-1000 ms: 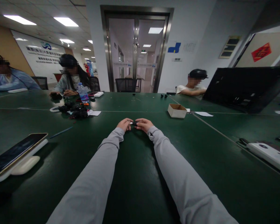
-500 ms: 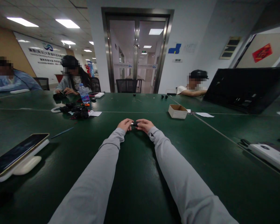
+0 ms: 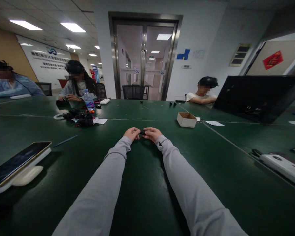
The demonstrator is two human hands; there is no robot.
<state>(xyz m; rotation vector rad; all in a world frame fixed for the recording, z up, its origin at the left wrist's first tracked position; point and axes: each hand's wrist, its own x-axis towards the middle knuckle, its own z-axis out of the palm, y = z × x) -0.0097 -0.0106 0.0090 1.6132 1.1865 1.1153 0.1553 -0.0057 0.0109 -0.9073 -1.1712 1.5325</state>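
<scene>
My left hand (image 3: 131,133) and my right hand (image 3: 152,133) meet far out over the dark green table (image 3: 142,183), both arms stretched forward in grey sleeves. Between the fingertips of both hands sits a small black part (image 3: 142,132). Each hand pinches one end of it, just above the tabletop. The part is too small to tell its shape in detail.
A small open cardboard box (image 3: 186,119) stands to the right of my hands. A phone on a white stand (image 3: 17,163) is at the near left, a white device (image 3: 282,165) at the near right. Black parts and a water bottle (image 3: 88,100) lie far left. Three people sit around the table.
The silvery end visible on the part earlier is now hidden between my fingers. My hands stay in the same place; the view has tilted slightly.
</scene>
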